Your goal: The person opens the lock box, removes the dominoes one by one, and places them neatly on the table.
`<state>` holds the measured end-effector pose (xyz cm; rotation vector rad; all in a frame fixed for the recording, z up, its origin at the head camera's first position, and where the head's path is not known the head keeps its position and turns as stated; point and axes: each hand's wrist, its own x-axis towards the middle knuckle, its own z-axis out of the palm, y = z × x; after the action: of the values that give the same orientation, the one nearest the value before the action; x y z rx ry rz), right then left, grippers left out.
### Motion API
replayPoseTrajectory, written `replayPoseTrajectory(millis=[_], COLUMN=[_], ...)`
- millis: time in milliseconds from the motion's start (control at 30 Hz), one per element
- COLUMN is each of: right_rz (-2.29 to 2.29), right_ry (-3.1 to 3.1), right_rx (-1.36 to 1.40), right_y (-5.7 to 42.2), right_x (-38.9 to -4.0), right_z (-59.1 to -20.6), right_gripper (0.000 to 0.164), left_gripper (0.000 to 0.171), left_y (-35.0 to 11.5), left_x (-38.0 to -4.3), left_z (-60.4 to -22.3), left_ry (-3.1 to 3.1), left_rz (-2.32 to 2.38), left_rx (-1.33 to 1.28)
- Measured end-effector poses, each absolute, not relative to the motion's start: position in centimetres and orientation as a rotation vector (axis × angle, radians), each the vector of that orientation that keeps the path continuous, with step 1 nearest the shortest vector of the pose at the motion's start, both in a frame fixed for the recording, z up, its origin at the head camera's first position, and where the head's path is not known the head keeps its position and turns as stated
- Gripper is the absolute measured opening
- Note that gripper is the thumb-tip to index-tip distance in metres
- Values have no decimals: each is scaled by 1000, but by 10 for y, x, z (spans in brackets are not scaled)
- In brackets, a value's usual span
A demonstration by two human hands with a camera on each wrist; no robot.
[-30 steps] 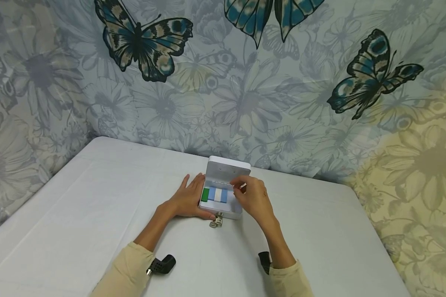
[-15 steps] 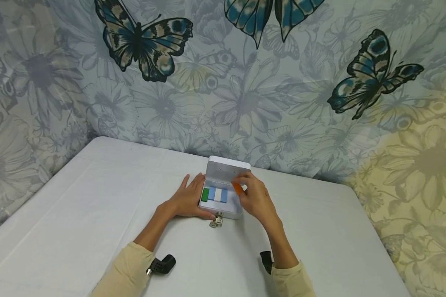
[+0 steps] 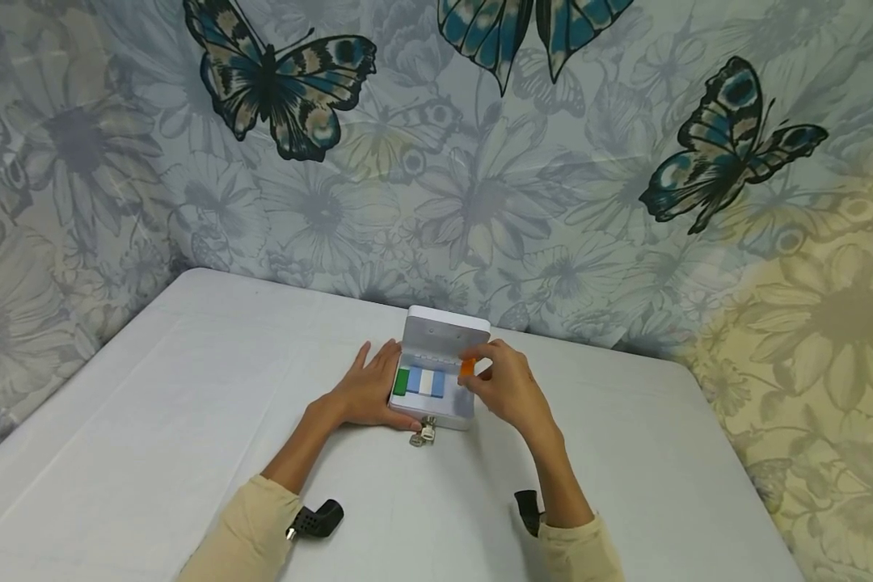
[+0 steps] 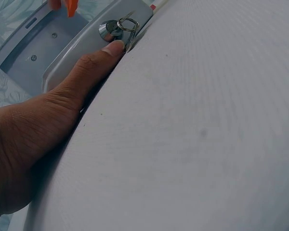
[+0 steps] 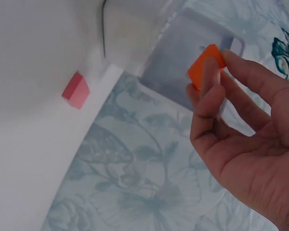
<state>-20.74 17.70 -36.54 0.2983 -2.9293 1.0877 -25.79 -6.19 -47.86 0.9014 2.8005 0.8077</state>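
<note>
A small white metal cash box (image 3: 447,418) stands on the table with its lid (image 3: 444,327) raised. My left hand (image 3: 369,394) lies along the box's left side, fingers straight, its thumb (image 4: 94,65) stretched along the front wall beside the lock (image 4: 108,30). Keys (image 3: 422,437) hang on a ring from that lock. Inside sits a row of blocks: a green one (image 3: 402,381), then blue (image 3: 413,380), white (image 3: 426,381) and blue (image 3: 438,384). Over the box's right part, my right hand (image 3: 512,390) pinches an orange block (image 5: 202,67) between thumb and fingers.
A pink block (image 5: 77,92) lies on the white table (image 3: 189,388) in the right wrist view, near the box. Behind the table hangs a cloth (image 3: 495,202) printed with butterflies and flowers. Black wrist cameras (image 3: 318,518) are strapped at both sleeves.
The orange block has come into view in my right fingers and turned upright. My right hand and forearm have shifted slightly to the right. My left hand, the box and its row of blocks stay put.
</note>
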Motion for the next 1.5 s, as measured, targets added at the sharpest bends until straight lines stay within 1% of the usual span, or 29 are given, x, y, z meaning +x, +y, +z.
replayPoseTrajectory(millis=[233, 400, 567, 1000, 1133, 1333, 1500], right_rz=[1045, 882, 713, 645, 622, 572, 550], right_ry=[-2921, -2993, -3087, -3238, -3262, -3288, -3291], right_rx=[321, 201, 114, 110, 85, 26, 81], right_y=[194, 211, 226, 238, 237, 234, 233], right_x=[-206, -207, -208, -223, -225, -226, -227], right_z=[-355, -351, -356, -382, -390, -395, -397], right_gripper=[27, 19, 12, 19, 24, 35, 37], left_gripper=[128, 128, 129, 130, 131, 132, 131], left_y=[-62, -62, -63, -62, -61, -62, -62], left_x=[-258, -258, -257, -258, -259, -259, -259], left_z=[-478, -478, -478, -481, -481, -481, -481], left_ry=[2807, 2808, 2807, 2810, 2811, 2806, 2804], left_rz=[815, 822, 802, 782, 774, 771, 772], left_rx=[915, 924, 920, 913, 914, 912, 909])
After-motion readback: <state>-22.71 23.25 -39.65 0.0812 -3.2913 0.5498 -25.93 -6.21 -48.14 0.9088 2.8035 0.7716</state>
